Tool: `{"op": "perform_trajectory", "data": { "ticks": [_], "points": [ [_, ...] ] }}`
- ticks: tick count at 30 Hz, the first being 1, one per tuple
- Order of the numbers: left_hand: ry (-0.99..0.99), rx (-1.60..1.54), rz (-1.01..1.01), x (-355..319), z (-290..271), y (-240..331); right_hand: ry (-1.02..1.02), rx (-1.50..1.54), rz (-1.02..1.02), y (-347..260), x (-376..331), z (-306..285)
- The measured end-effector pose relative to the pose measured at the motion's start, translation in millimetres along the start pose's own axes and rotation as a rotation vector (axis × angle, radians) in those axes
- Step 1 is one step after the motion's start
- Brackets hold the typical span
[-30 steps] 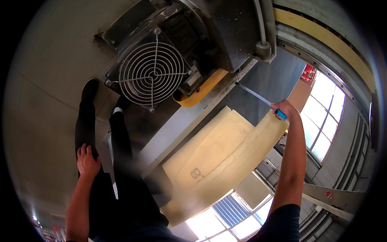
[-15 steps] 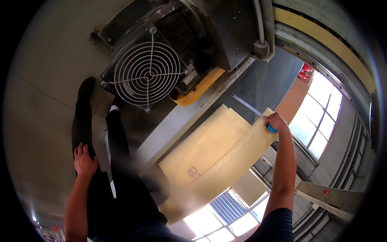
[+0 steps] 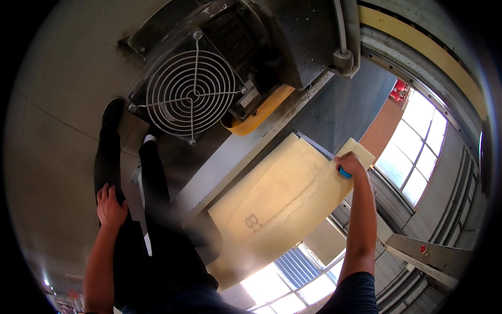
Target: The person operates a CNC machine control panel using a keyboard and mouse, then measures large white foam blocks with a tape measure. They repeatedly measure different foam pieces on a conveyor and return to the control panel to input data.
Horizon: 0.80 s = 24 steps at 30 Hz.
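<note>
My right hand (image 3: 351,164) is closed around a blue tape measure (image 3: 344,172) at the right side of a pale yellow board (image 3: 272,193). The tape blade (image 3: 314,144) is drawn out and runs along the board's upper right edge, its tip near the board's corner. Dark pencil-like marks show on the board's face. My left hand (image 3: 111,209) lies on my left thigh, fingers stretched out and holding nothing.
A fan with a round wire guard (image 3: 191,97) sits on dark machinery at the top. Beside it are a yellow curved guard (image 3: 259,114) and a pale metal beam (image 3: 219,157). A grey metal surface (image 3: 342,110) lies beyond the board. Windows (image 3: 413,149) stand at right.
My right hand has moved slightly left and down with the tape measure. The blade now lies against the board's edge instead of over the grey surface. My left hand has stayed put.
</note>
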<state>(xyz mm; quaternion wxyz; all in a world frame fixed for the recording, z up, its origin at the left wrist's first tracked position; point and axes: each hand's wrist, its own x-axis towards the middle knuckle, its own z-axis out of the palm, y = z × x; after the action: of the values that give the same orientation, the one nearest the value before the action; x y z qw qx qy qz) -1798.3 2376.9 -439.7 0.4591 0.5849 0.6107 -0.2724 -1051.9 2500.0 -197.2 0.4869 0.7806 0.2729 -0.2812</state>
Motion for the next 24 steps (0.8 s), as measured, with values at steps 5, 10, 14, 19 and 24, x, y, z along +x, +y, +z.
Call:
{"op": "perform_trajectory", "data": {
  "ticks": [5, 10, 14, 19, 24],
  "points": [
    [-0.011, 0.008, 0.000, 1, 1, -1, 0.044, -0.015, 0.006, -9, -7, 3],
    [-0.015, 0.005, -0.003, 2, 1, -1, 0.062, -0.045, 0.025, -9, -6, 6],
    [-0.020, 0.010, -0.012, 2, -2, 2, 0.075, -0.078, 0.045, -11, -4, 6],
    [-0.016, 0.001, -0.007, 3, -4, 1, 0.029, -0.232, 0.161, -18, -3, 4],
    [-0.013, -0.008, -0.005, 3, -2, -1, 0.099, -0.263, 0.183, -42, -19, -1]
  ]
}}
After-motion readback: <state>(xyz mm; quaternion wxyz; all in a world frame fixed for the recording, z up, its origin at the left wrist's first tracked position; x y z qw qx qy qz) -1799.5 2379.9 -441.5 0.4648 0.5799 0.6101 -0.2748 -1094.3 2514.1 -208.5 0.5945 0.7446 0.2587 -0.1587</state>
